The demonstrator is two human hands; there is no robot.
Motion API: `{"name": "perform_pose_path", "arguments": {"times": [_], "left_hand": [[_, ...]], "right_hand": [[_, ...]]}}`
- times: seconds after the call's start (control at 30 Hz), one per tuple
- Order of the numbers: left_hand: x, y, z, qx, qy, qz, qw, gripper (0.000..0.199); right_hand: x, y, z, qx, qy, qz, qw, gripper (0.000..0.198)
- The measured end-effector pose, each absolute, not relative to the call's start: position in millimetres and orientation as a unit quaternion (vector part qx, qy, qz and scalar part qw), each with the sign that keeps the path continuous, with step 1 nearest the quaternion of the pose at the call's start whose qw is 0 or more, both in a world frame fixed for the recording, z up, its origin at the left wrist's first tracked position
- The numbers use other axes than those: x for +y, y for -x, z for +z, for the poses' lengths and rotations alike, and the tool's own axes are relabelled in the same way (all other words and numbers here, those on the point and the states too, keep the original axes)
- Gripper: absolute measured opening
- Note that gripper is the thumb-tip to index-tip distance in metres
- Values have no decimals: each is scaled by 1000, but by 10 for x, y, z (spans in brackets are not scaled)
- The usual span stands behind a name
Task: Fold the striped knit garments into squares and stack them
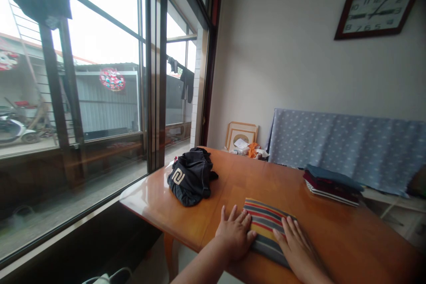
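Note:
A folded striped cloth (266,219), grey with red, yellow and white bands, lies flat near the front edge of the wooden table (242,173). My left hand (233,233) rests at the cloth's left side, fingers spread, its fingertips partly over the table and partly at the cloth's edge. Across the cloth's right side lies my right hand (296,244), fingers stretched out flat. Neither hand grips anything. Farther back on the left sits a crumpled black garment (193,175) with a pale printed logo.
A stack of folded clothes (333,184) lies at the table's right side. Behind it a blue patterned cover (333,146) drapes over furniture. Framed pictures (242,135) lean against the wall behind the table. A large window (109,97) stands to the left; a clock (376,11) hangs above.

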State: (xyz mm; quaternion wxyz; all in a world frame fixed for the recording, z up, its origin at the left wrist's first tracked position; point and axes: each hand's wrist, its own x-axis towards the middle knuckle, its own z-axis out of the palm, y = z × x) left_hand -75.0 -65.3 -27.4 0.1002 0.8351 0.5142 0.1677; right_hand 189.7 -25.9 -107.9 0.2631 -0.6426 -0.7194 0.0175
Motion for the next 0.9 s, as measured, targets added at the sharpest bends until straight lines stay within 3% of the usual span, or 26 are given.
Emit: {"name": "perform_pose_path", "arguments": {"times": [0.33, 0.5, 0.67, 0.9], "left_hand": [[-558, 722, -335, 525, -834, 145, 85, 67], [-513, 705, -348, 525, -836, 140, 73, 65], [-496, 689, -310, 528, -837, 132, 67, 62], [-457, 699, -333, 531, -833, 141, 61, 63]], "right_hand": [[-254, -1881, -1049, -707, 661, 42, 248, 86], [-349, -1840, -857, -698, 659, 86, 267, 80], [-367, -1878, -800, -663, 639, 150, 361, 78], [-378, -2059, -706, -474, 608, 273, 576, 68]]}}
